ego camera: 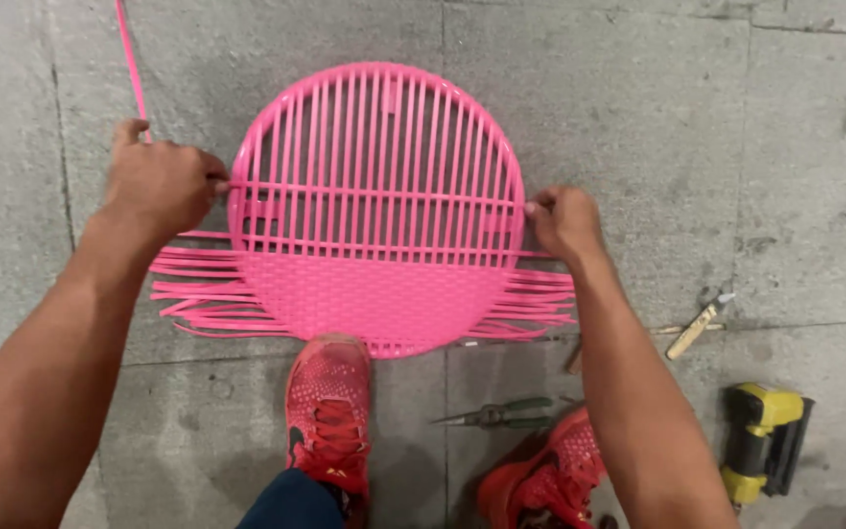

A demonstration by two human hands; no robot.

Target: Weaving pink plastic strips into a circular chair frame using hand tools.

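Head view, looking down. A round pink frame [376, 206] lies flat on the concrete floor [736, 147] between the two hands, its upright strips running away from the person and its near part already filled with close weave. The left hand [161, 186] is closed at the frame's left rim, pinching a single pink strip [374, 193]; the right hand [562, 219] is closed at the right rim, pinching the same strip's other end. The strip's long axis thus runs crosswise, from hand to hand, over the uprights and just beyond the woven part. More of the strip trails away from the left hand toward the far edge of view. Loose strip ends [198, 294] fan out below each hand. A red shoe [328, 411] touches the frame's near rim. Right of the right arm lie pliers [496, 415], a wooden-handled knife [697, 327] and a yellow tool [762, 441].
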